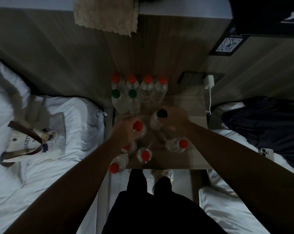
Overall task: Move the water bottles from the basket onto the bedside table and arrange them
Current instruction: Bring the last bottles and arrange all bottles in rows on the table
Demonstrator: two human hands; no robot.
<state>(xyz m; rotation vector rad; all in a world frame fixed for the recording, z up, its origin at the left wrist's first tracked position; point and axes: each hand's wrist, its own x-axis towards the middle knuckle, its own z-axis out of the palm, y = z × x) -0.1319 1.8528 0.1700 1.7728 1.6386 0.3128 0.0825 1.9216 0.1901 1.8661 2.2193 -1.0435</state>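
Your left forearm and right forearm are bare as far as they show. You wear a loose black top, black trousers, and a pale white shoe.

Single head-worn wide-angle view, looking steeply down from close above the surface, facing the wood-panelled wall behind it, one bed left of the surface, another bed right, wearer's legs at the bottom edge
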